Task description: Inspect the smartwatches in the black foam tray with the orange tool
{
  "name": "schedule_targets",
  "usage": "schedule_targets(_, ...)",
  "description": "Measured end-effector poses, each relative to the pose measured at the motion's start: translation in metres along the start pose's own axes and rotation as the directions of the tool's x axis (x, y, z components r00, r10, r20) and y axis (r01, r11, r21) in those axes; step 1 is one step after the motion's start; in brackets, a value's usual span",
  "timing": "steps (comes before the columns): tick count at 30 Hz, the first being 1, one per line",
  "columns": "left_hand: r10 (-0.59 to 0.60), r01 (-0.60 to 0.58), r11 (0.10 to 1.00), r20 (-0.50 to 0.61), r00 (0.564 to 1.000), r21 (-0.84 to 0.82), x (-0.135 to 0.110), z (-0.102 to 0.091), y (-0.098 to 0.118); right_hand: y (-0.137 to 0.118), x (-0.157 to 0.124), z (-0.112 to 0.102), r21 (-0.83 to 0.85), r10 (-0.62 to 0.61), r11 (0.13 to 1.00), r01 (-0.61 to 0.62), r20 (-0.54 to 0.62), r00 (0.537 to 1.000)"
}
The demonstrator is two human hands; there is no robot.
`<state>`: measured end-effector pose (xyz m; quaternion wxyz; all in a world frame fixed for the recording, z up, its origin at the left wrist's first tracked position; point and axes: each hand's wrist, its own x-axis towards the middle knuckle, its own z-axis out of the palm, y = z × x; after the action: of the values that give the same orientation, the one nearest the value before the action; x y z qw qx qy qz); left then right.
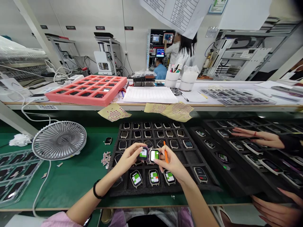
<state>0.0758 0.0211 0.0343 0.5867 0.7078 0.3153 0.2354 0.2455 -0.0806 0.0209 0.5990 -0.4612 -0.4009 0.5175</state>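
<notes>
Green bench mat (pixel 71 186) is carrying a black foam tray (pixel 146 191) close to its front edge, with rows of smartwatches seated in the tray's pockets. Left hand (pixel 129 158), black band circling its wrist, is closing its fingers around a purple-rimmed smartwatch (pixel 143 154). Right hand (pixel 171 166) is pinching a second smartwatch (pixel 154 155) between thumb and fingers, and an orange stick (pixel 165 152) is rising from the same grip. Both watches are hovering over the tray's middle, side by side and nearly touching, each nearest its own hand. Their long axes are running roughly front to back, screens facing up, the left one leaning slightly. Orange stick is pointing away from the person, toward the tray's far edge. Beyond the right edge, a co-worker's open hand (pixel 258 137) is spreading over a second black tray (pixel 227 179). Left on the mat, a grey desk fan (pixel 59 140) is lying on its back. Farther off, a red compartment tray (pixel 104 100) is sitting on the back desk, and a person in a white coat (pixel 184 56) is standing at a screen.
</notes>
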Motion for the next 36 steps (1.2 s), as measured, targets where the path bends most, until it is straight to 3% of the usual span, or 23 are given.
schedule_targets(13, 0.055, -0.054, 0.998, 0.034, 0.998, -0.042, -0.0022, 0.0021, 0.0066, 0.0032, 0.0066, -0.0027, -0.064, -0.032, 0.998, 0.023, -0.142, 0.989)
schedule_targets(16, 0.077, -0.076, 0.996, 0.011, 0.997, -0.048, -0.0009, 0.002, 0.0046, 0.0024, 0.0058, -0.0027, -0.044, -0.02, 0.999, 0.015, -0.125, 0.992)
schedule_targets(25, -0.001, 0.0, 0.998, -0.015, 1.0, -0.068, 0.0018, 0.0008, -0.0023, 0.0023, 0.0053, -0.002, 0.024, -0.017, 1.0, 0.019, -0.075, 0.997)
schedule_targets(36, 0.009, -0.007, 0.999, 0.047, 0.999, -0.034, -0.0001, 0.0007, -0.0017, -0.0017, 0.0068, 0.0016, -0.023, 0.003, 1.0, -0.008, -0.177, 0.984)
